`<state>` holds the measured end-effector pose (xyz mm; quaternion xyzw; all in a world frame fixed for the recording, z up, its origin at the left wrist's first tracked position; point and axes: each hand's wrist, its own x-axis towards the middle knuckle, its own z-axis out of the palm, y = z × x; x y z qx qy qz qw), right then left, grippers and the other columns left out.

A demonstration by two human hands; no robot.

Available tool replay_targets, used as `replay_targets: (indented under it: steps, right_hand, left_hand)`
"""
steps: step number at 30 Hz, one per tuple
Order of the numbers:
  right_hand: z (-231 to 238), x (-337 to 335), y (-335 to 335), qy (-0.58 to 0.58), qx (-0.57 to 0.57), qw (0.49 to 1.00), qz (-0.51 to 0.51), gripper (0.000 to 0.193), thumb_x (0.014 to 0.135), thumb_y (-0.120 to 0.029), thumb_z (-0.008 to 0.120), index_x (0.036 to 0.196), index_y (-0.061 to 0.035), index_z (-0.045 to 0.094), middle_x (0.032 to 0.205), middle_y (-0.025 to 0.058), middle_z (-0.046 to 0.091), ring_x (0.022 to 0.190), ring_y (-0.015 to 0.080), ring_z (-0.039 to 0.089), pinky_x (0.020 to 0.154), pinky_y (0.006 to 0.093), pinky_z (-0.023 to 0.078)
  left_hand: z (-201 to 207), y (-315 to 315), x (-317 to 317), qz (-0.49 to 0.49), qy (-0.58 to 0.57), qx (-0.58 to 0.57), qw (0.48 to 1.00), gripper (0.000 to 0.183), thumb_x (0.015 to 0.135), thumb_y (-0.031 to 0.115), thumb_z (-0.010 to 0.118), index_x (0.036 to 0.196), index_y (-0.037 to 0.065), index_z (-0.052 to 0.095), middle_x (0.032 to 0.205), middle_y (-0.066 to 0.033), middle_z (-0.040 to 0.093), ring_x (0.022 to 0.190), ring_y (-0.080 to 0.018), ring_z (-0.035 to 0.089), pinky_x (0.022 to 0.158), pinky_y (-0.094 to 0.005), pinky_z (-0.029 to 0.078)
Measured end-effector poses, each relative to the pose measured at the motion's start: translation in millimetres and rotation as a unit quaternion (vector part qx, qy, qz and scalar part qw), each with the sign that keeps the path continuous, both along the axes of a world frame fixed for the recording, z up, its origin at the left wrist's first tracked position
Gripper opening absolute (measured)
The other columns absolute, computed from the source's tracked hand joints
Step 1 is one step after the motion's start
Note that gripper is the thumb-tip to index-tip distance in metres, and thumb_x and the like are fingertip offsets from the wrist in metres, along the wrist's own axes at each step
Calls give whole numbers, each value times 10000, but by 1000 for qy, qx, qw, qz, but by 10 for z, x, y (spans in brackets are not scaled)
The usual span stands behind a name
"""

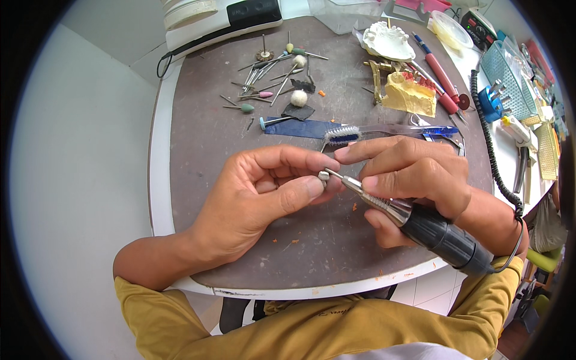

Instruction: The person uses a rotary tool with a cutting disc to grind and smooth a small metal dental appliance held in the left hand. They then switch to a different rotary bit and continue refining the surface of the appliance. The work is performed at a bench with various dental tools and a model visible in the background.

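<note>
Over the middle of the bench, my left hand [252,192] pinches a small silvery metal dental crown [324,176] between thumb and fingertips. My right hand [423,171] is closed around a black and silver rotary handpiece [441,231], its slim tip pointing left at the crown. Tip and crown look very close; whether they touch I cannot tell. A coiled black cord [495,174] runs down the right side toward the handpiece. Just beyond my fingers lies a clear-handled toothbrush [384,129], bristles to the left, partly over a dark blue strip [300,128].
Several burs and polishing tips [258,72] lie scattered at the far left. A white plaster dental cast [389,42] and a yellow cast [411,96] stand at the far right, beside red-handled tools [441,72]. Baskets [510,78] and a blue bur holder [492,103] sit past the right edge.
</note>
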<state>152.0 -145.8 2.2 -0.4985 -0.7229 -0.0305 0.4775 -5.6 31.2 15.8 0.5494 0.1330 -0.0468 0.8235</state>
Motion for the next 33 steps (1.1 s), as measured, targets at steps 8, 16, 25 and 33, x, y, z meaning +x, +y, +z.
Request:
replay_targets:
  steps: [8, 16, 25, 33]
  right_hand:
    - [11, 1, 8, -7, 0, 1000, 7, 334, 749, -27, 737, 1026, 10, 556, 827, 149, 631, 891, 381, 702, 707, 399, 607]
    - [4, 4, -12, -4, -10, 1000, -6, 333, 753, -37, 746, 1024, -7, 555, 846, 139, 635, 919, 378, 698, 715, 393, 605]
    - [1, -1, -3, -4, -3, 1000, 2, 337, 742, -32, 744, 1022, 2, 559, 843, 141, 632, 902, 378, 701, 707, 393, 607]
    - [-5, 3, -6, -1, -4, 1000, -2, 333, 745, -28, 738, 1021, 6, 556, 836, 146, 629, 893, 375, 702, 714, 403, 608]
  left_hand:
    - [-16, 4, -6, 5, 1, 1, 1000, 238, 900, 75, 640, 1117, -16, 605, 1082, -107, 637, 1035, -180, 637, 966, -362, 529]
    - [16, -6, 4, 3, 7, -15, 1000, 230, 905, 65, 626, 1117, -21, 604, 1096, -114, 629, 1020, -179, 644, 949, -347, 543]
    - [1, -5, 2, 8, -2, -16, 1000, 241, 908, 73, 626, 1126, -24, 598, 1082, -118, 638, 1016, -176, 648, 930, -332, 557]
    - [2, 1, 10, -1, -5, -16, 1000, 245, 914, 82, 623, 1135, -21, 594, 1076, -117, 642, 1012, -180, 652, 927, -335, 558]
